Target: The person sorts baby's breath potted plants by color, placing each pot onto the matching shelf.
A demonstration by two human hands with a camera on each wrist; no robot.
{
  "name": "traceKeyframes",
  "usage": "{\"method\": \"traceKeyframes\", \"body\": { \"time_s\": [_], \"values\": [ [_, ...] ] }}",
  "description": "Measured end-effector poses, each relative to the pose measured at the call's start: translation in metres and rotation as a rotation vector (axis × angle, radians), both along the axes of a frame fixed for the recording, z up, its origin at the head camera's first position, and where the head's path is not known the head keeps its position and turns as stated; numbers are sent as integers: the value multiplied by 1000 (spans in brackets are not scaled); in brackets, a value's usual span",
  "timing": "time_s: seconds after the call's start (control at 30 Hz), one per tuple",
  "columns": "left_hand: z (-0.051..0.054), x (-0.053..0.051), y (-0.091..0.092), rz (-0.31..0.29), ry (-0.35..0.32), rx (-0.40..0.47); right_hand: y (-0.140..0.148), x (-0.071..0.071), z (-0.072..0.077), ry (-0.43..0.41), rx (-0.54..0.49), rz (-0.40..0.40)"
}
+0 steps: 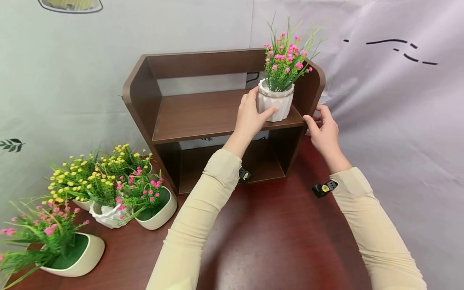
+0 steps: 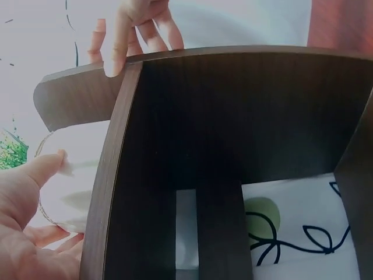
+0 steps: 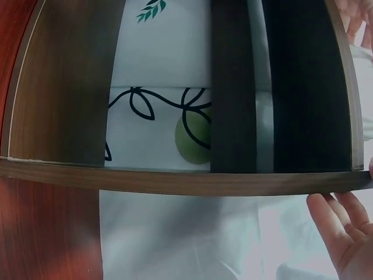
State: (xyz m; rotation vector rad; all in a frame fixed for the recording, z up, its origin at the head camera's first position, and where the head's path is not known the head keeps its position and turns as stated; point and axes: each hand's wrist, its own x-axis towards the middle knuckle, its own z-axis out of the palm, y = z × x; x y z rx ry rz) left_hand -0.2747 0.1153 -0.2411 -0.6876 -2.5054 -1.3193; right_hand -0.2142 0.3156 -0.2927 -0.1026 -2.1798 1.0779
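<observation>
On the right end of the upper board of a brown wooden shelf point(image 1: 203, 112) stands a white ribbed flowerpot point(image 1: 283, 105) with pink flowers and thin grass. My left hand point(image 1: 249, 114) grips this pot, thumb across its front and fingers round its left side. In the left wrist view, the thumb presses the white pot point(image 2: 76, 169) beside the board's edge. My right hand point(image 1: 326, 131) holds the shelf's right side panel, thumb at its front edge. Its fingertips touch the panel's outer face in the right wrist view, where the hand point(image 3: 344, 233) is partly cut off.
Left of the shelf, on the reddish-brown table point(image 1: 275, 233), stand several potted plants: yellow flowers point(image 1: 72, 181), pink flowers in a cream oval pot point(image 1: 161, 213), and another pink-flowered cream pot point(image 1: 90, 257). Behind the shelf hangs a pale cloth point(image 1: 203, 28) with printed lines.
</observation>
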Motion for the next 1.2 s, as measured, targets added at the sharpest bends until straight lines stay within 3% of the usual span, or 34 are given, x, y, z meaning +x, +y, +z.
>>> {"method": "traceKeyframes", "body": {
  "time_s": [0.2, 0.37, 0.6, 0.9, 1.2],
  "values": [
    [-7, 6, -7, -5, 5, 9, -3, 0, 0, -1, -14, 8],
    [-14, 16, -16, 1, 85, 45, -2, 0, 0, -8, 12, -17],
    [-13, 28, -30, -18, 186, 36, -1, -1, 0, -2, 24, -27],
    [-24, 45, -44, -64, 174, 84, 0, 1, -1, 8, 22, -38],
    [-28, 66, -60, -113, 258, 135, -1, 1, -1, 9, 24, -43]
  ]
}}
